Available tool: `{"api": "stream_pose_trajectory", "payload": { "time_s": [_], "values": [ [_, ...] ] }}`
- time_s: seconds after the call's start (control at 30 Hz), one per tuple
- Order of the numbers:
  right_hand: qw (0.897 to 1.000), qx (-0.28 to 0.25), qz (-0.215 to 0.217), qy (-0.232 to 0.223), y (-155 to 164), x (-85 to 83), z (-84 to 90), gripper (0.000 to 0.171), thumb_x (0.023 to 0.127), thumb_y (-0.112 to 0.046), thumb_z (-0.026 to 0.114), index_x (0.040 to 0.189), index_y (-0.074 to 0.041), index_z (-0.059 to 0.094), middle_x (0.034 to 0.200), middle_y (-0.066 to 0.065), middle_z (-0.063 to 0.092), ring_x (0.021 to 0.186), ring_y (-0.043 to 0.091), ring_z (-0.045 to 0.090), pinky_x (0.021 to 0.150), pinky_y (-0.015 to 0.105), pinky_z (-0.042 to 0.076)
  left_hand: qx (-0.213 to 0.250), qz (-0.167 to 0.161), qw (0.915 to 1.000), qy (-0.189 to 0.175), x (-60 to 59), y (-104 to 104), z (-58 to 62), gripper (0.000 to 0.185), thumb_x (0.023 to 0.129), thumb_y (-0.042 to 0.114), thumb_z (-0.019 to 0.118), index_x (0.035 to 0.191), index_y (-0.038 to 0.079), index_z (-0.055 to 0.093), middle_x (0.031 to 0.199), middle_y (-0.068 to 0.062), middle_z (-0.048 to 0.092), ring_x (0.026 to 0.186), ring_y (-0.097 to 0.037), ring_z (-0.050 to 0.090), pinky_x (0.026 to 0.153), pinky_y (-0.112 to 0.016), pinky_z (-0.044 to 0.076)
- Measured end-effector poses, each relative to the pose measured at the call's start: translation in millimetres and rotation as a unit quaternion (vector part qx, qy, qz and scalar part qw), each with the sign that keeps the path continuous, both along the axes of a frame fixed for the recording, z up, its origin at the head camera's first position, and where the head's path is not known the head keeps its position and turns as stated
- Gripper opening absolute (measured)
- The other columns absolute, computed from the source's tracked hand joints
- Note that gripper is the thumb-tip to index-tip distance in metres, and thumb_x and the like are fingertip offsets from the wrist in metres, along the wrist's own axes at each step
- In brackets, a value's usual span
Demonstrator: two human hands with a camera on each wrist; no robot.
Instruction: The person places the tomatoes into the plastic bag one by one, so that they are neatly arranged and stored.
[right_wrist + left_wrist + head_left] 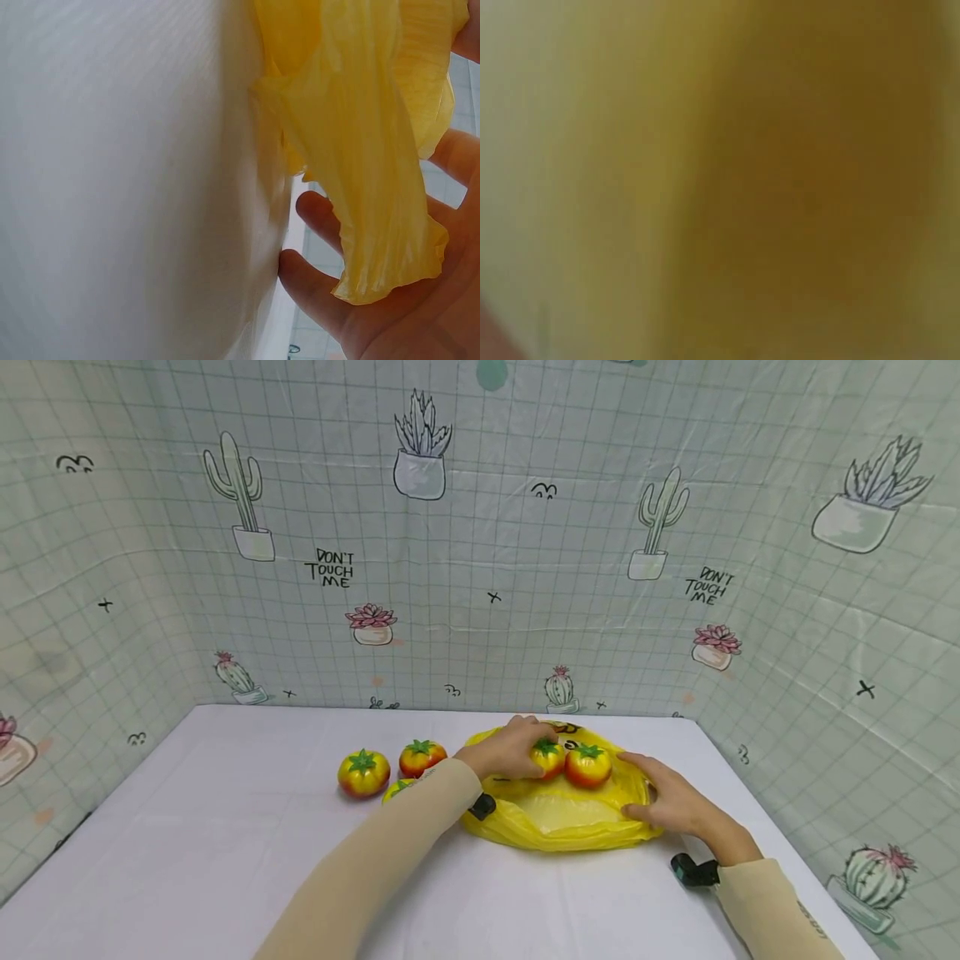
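A yellow plastic bag [562, 835] lies with its mouth spread wide on the white table. Inside the mouth sit two yellow-and-red tomatoes with green tops; the right one [588, 767] is untouched. My left hand [513, 750] reaches in from the left and grips the other tomato [548, 760], partly covering it. At the bag's right edge, my right hand [667, 797] holds the rim, thumb and forefinger apart on it. The right wrist view shows a loose flap of the bag [367, 187] across the palm of that hand [405, 322]. The left wrist view is a yellow-brown blur.
Left of the bag, one tomato [363, 774] stands beside another [422, 758]. A third [397, 788] is mostly hidden behind my left sleeve [390, 852]. Printed cloth walls [480, 543] rise at the back and both sides of the white table [225, 827].
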State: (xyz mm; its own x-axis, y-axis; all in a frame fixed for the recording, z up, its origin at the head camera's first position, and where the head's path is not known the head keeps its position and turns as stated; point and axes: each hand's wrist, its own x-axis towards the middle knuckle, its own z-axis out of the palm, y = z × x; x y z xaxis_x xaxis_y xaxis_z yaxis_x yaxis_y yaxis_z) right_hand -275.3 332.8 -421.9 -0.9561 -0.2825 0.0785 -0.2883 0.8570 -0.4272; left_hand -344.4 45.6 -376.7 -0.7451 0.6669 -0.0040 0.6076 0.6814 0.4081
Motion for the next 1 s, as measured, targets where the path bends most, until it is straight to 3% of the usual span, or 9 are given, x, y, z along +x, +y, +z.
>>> {"api": "stream_pose_trajectory", "payload": {
  "time_s": [0.27, 1.0],
  "values": [
    [1.000, -0.002, -0.002, -0.004, 0.1, -1.5, 0.6, 0.081, 0.077, -0.031, 0.074, 0.146, -0.013, 0.035, 0.146, 0.020, 0.037, 0.132, 0.043, 0.034, 0.103, 0.065, 0.025, -0.016, 0.003, 0.9997, 0.018, 0.2, 4.3, -4.4, 0.049, 0.085, 0.024, 0.071, 0.131, 0.023, 0.054, 0.134, 0.000, 0.048, 0.121, -0.018, 0.040, 0.102, -0.032, 0.038],
    [1.000, -0.007, -0.004, -0.010, -1.1, 1.5, 1.9, 0.081, 0.077, -0.031, 0.074, 0.146, -0.013, 0.035, 0.147, 0.019, 0.036, 0.132, 0.044, 0.033, 0.102, 0.066, 0.025, -0.021, 0.010, 0.9995, 0.020, 2.7, 7.1, -6.7, 0.050, 0.085, 0.029, 0.070, 0.132, 0.025, 0.053, 0.138, 0.001, 0.045, 0.123, -0.018, 0.038, 0.103, -0.034, 0.037]
  ]
}}
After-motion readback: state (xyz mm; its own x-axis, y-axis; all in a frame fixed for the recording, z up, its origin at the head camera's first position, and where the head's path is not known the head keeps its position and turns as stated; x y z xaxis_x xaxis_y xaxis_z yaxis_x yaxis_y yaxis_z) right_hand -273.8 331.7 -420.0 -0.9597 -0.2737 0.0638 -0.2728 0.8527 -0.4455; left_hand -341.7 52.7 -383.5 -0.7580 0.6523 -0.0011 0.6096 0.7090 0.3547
